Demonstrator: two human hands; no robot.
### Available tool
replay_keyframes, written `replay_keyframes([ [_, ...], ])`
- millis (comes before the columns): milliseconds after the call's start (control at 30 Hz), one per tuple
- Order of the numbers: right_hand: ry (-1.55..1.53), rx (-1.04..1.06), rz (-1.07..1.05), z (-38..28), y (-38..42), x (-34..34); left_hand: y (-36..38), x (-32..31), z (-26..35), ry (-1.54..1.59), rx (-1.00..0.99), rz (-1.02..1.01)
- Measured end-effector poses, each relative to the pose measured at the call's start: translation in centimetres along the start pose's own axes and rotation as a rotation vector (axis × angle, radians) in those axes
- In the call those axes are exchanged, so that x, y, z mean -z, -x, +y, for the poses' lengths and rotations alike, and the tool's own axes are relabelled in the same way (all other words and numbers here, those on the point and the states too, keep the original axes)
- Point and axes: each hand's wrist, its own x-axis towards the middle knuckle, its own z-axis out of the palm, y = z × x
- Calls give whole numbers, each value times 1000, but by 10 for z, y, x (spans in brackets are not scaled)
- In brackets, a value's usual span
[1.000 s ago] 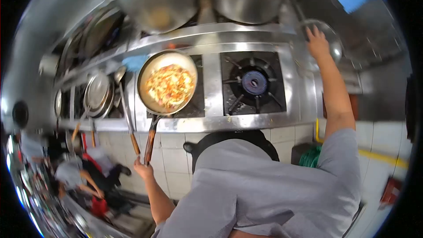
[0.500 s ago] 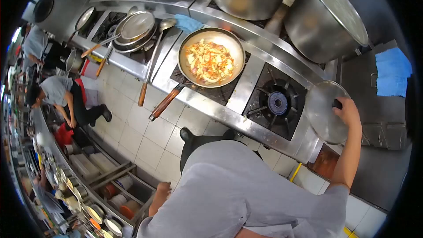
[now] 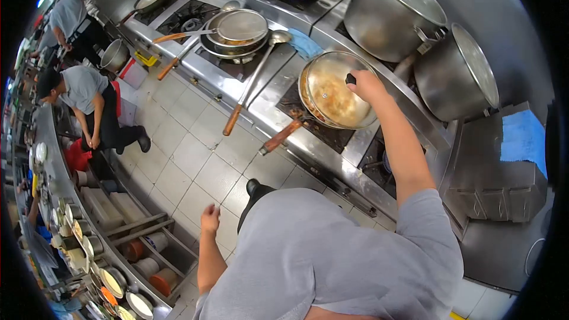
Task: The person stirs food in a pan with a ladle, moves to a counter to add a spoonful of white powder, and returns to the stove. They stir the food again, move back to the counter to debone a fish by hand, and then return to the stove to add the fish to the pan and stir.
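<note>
My right hand (image 3: 366, 86) is closed on the black knob of a glass lid (image 3: 341, 104). The lid lies over the frying pan (image 3: 302, 92), a little to the right of it, so part of the pan's left rim shows. Cooked food in the pan is mostly hidden behind the cloudy glass. The pan's wooden handle (image 3: 281, 137) points toward the front edge of the stove. My left hand (image 3: 210, 218) hangs over the tiled floor with its fingers curled, and I see nothing in it.
Two large steel pots (image 3: 391, 15) stand behind the pan. To the left are a ladle (image 3: 255, 83) and stacked strainers (image 3: 240, 26), beside a blue cloth (image 3: 305, 43). A person (image 3: 89, 104) sits at the left counter, and another person (image 3: 71, 18) stands farther back.
My right hand has carried the glass lid from the right end of the stove leftward onto the pan. My left hand has swung forward. The camera view has shifted.
</note>
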Motion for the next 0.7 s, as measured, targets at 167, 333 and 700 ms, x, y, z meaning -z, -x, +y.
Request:
replay_keyframes([
  [167, 30, 9, 51, -20, -18, -38, 28, 73, -274, -525, -93, -94],
  [333, -2, -27, 54, -33, -16, -33, 94, 113, -319, -736, 7, -277],
  [700, -94, 291, -232, -149, -41, 28, 7, 51, -89, 11, 270, 325],
])
